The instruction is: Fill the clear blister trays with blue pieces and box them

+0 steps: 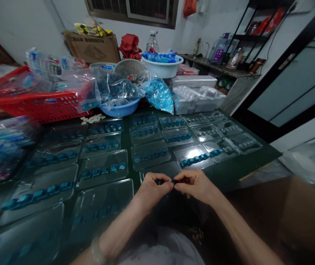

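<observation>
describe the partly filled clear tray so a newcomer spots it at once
On the dark green table, beyond the right hand, lies a glare-lit clear tray. Right of it sits the partly filled tray. Teal pieces fill only its row's left part, while the glare-lit tray looks full and the tray further right shows none.

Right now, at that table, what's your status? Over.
Left hand and right hand close together, pinching. Dark piece between them, mostly hidden. In the way: the hands themselves, partly covering a tray.
</observation>
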A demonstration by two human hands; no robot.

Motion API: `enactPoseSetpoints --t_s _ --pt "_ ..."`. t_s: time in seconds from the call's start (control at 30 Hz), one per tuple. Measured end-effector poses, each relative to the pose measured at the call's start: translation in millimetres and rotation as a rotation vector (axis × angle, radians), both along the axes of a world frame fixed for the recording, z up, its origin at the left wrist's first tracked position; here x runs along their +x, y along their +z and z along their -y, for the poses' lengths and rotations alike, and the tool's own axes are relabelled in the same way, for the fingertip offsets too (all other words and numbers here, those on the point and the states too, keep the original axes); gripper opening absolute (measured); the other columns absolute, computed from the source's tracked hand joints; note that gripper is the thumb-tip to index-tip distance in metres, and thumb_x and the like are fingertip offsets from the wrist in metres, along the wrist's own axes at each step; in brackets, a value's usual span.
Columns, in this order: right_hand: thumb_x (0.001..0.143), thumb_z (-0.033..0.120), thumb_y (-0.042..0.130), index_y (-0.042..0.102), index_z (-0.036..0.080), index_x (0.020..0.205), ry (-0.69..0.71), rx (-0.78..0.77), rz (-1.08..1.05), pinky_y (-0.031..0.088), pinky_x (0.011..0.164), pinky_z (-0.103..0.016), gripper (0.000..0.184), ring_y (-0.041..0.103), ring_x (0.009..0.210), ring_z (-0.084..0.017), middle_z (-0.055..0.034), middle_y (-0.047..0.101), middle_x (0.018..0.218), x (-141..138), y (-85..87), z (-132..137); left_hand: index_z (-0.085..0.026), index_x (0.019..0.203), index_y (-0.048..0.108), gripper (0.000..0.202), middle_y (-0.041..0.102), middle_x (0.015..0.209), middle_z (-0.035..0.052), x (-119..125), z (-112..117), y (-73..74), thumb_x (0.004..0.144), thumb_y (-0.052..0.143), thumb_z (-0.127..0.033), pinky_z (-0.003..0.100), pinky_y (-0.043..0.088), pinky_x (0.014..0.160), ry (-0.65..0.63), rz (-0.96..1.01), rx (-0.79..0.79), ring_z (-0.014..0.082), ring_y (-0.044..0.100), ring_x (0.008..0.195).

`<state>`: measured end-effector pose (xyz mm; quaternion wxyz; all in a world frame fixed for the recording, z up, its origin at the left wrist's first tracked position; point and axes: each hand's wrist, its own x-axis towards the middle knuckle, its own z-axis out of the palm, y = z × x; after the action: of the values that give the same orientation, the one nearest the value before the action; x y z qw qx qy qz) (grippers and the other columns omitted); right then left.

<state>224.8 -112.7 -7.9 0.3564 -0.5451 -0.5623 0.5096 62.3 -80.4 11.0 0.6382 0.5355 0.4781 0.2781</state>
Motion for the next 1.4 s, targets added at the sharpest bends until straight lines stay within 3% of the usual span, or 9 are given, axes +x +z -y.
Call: enactPoseSetpoints --t_s 0.13,0.33,0.47,0.6,0.67,0.77,0.97,1.17,1.4 --pt "0.071 0.026 0.051 0.061 0.014 0.083 0.027 -0.058 -0.012 0.040 0.039 -0.019 0.019 0.048 0.042 -0.008 0.0028 0.053 0.052 -1.3 -3.9 1.1 -0.013 0.060 0.066 0.012 0.053 0.051 -0.0004 -1.0 2.3 -1.8 0.061 0.059 -0.023 0.019 0.028 0.046 -0.065 -0.056 0.074 0.0081 0.042 0.048" --pt "0.069 0.012 0.043 0.063 0.017 0.078 -0.208 0.272 0.209 0.042 0.056 -0.021 0.022 0.054 0.062 -0.012 -0.0007 0.060 0.069 -18.7 0.9 11.0 -0.012 0.060 0.066 0.012 0.055 0.054 0.0011 1.7 0.4 -3.5 0.061 0.057 -0.020 0.020 0.031 0.048 -0.075 -0.074 0.093 0.0095 0.044 0.051" --pt "0.074 0.017 0.045 0.061 0.017 0.082 -0.231 0.181 0.074 0.040 0.047 -0.018 0.018 0.052 0.057 -0.010 -0.0003 0.059 0.068 -19.3 1.7 17.5 -0.013 0.058 0.066 0.010 0.056 0.054 0.0012 0.6 -1.4 -3.8 0.058 0.058 -0.018 0.020 0.032 0.049 -0.033 -0.046 0.087 0.0101 0.046 0.052" --pt "0.074 0.022 0.052 0.057 0.019 0.097 -0.111 0.132 -0.139 0.043 0.047 -0.018 0.025 0.051 0.061 -0.009 -0.0029 0.056 0.087 -14.8 -0.6 23.3 -0.012 0.056 0.062 0.006 0.054 0.049 -0.0001 -1.6 -3.2 -4.5 0.055 0.062 -0.017 0.020 0.034 0.046 0.019 0.193 -0.214 0.0084 0.046 0.046" --pt "0.072 0.023 0.056 0.055 0.020 0.101 -0.084 0.104 -0.245 0.044 0.047 -0.019 0.030 0.051 0.060 -0.009 -0.0024 0.055 0.085 -13.4 -2.9 25.3 -0.012 0.057 0.060 0.008 0.053 0.048 -0.0002 -1.6 -3.6 -5.6 0.054 0.063 -0.018 0.020 0.033 0.042 0.018 0.316 -0.373 0.0081 0.046 0.041" --pt "0.069 0.024 0.059 0.058 0.019 0.098 -0.140 0.100 -0.344 0.044 0.045 -0.020 0.029 0.052 0.057 -0.009 -0.0001 0.055 0.074 -12.1 -6.8 26.7 -0.011 0.056 0.059 0.010 0.055 0.050 0.0011 -0.1 -2.9 -7.0 0.053 0.065 -0.019 0.020 0.034 0.040 0.049 0.369 -0.478 0.0090 0.048 0.041" --pt "0.068 0.021 0.062 0.061 0.018 0.094 -0.188 0.124 -0.406 0.044 0.042 -0.021 0.026 0.052 0.049 -0.008 0.0011 0.056 0.067 -5.9 -12.7 30.2 -0.013 0.060 0.060 0.010 0.057 0.055 0.0019 2.3 1.1 -5.9 0.052 0.066 -0.015 0.020 0.038 0.045 0.052 0.339 -0.462 0.0110 0.053 0.049" --pt "0.068 0.022 0.062 0.062 0.015 0.089 -0.244 0.022 -0.480 0.040 0.037 -0.019 0.021 0.049 0.041 -0.007 0.0023 0.056 0.054 -2.3 -16.3 33.7 -0.011 0.057 0.058 0.006 0.052 0.044 0.0006 13.0 1.1 -7.6 0.055 0.063 -0.014 0.021 0.034 0.040 -0.111 0.292 -0.499 0.0094 0.046 0.039" --pt "0.066 0.024 0.063 0.061 0.014 0.082 -0.439 0.018 -0.507 0.035 0.034 -0.017 0.019 0.045 0.037 -0.006 0.0039 0.053 0.048 -3.5 -24.8 31.7 -0.012 0.059 0.057 0.010 0.055 0.048 0.0001 26.0 2.3 -7.4 0.054 0.064 -0.015 0.022 0.036 0.045 -0.115 0.170 -0.417 0.0102 0.049 0.043"
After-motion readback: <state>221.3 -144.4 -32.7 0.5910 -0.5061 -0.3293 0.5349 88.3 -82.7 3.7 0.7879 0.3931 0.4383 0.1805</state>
